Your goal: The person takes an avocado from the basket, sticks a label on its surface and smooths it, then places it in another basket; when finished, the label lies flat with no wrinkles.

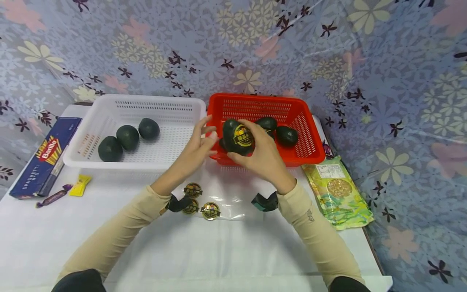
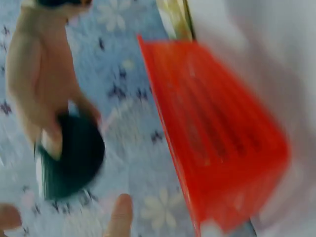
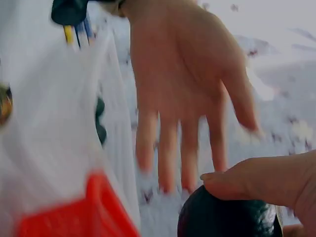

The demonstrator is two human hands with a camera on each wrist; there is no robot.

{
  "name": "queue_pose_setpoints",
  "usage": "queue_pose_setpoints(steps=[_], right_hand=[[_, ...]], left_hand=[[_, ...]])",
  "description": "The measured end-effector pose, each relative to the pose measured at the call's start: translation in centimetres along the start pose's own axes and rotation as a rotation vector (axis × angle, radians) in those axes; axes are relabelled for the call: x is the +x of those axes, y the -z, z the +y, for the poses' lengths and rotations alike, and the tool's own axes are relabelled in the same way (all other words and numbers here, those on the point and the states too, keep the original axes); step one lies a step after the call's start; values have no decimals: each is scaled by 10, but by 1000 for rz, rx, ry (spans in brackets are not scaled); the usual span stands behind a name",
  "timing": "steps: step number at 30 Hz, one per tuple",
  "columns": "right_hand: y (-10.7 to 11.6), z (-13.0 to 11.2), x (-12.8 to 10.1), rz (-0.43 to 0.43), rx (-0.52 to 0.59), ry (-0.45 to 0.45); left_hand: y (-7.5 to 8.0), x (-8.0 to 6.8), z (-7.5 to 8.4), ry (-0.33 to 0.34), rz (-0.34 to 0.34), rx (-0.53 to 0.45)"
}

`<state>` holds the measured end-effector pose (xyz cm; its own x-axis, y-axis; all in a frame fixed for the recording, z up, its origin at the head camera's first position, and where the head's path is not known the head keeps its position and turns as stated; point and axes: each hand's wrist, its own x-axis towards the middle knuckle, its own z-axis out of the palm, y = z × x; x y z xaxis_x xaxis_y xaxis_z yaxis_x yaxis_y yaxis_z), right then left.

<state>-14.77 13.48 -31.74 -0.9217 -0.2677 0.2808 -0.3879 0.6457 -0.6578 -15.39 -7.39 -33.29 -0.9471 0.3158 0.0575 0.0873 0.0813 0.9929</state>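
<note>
Holding a dark green avocado (image 1: 238, 137) w/ a round gold-and-black sticker (image 1: 243, 136) on its face, the right hand (image 1: 264, 160) is curling thumb and fingers round the fruit, just above the front rim of the red basket (image 1: 308, 117). Left hand (image 1: 195, 148) is hovering just beside it, fingers straight and spread, gripping nothing. Three avocados are lying in the white basket (image 1: 109, 103); more stickers are sitting on a clear sheet (image 1: 233, 202) near the wrists. Judgement: sticker is looking seated; advise pressing edges flat w/ left fingertips while right hand is keeping the fruit steady, label facing up, before setting it down. Wrist views blurred, adding little.
</note>
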Motion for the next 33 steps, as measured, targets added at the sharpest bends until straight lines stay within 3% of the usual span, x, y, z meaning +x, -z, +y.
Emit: queue_pose_setpoints(steps=[4, 6, 8, 13, 16, 20, 25, 33], right_hand=[[28, 24, 15, -19, -51, -128], [44, 39, 23, -57, -91, -203], [58, 57, 32, -122, -147, -267], [83, 99, 52, -379, -275, -378], [88, 118, 58, -517, -327, -407], [85, 133, 63, -666, -350, -420], [79, 144, 68, -807, -374, -407], [71, 157, 73, -855, -326, -487]], left_hand=[[35, 20, 10, 27, 102, 46], [54, 29, 16, 55, 106, 100], [75, 38, 19, 96, 50, 206], [121, 58, 13, 216, -218, 620], [140, 65, 4, 252, -272, 801], [157, 69, -12, 291, -232, 905], [169, 71, -33, 321, -185, 947], [176, 74, -52, 398, -158, 1027]])
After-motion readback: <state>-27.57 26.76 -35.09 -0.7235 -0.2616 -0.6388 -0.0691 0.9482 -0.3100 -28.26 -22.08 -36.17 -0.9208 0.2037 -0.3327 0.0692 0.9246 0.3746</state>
